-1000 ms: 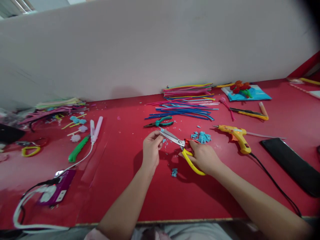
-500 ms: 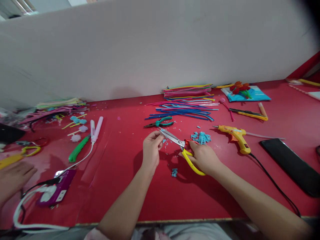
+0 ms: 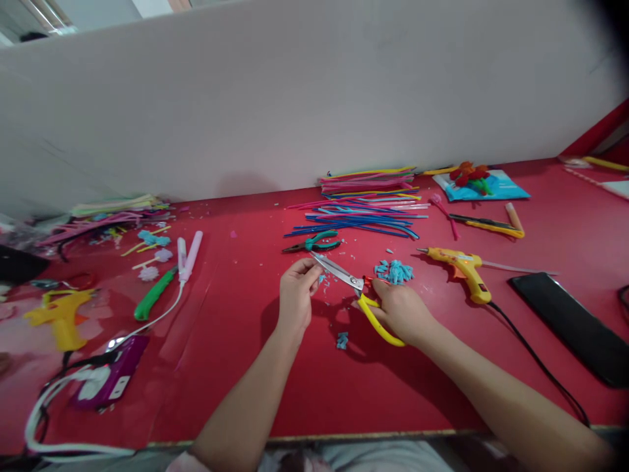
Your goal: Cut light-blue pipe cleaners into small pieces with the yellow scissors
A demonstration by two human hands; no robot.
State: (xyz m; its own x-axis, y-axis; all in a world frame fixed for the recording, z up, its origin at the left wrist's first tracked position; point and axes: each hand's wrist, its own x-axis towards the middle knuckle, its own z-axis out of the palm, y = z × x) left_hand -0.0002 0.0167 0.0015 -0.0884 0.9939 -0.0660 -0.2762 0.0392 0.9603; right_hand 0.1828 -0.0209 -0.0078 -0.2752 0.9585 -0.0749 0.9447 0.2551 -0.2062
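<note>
Right hand (image 3: 405, 313): you grip yellow-handled steel scissors (image 3: 339, 271)
Left hand (image 3: 295, 292): fingertips pinched, contents unclear
Cut: short fuzzy blue pieces (image 3: 397, 272)
Uncut: long coloured strips (image 3: 366, 186)

1. The surface (image 3: 221, 380) is showing plain red;
2. the scissor handles (image 3: 378, 322) are pairing yellow with red;
3. the pliers (image 3: 319, 243) are mixing teal and black;
4. the clippings (image 3: 394, 272) are showing light blue;
5. the power strip (image 3: 118, 380) is showing purple.

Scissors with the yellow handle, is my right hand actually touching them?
Touching. The head view shows the right hand gripping the scissors by their handles, with no gap between.
</note>
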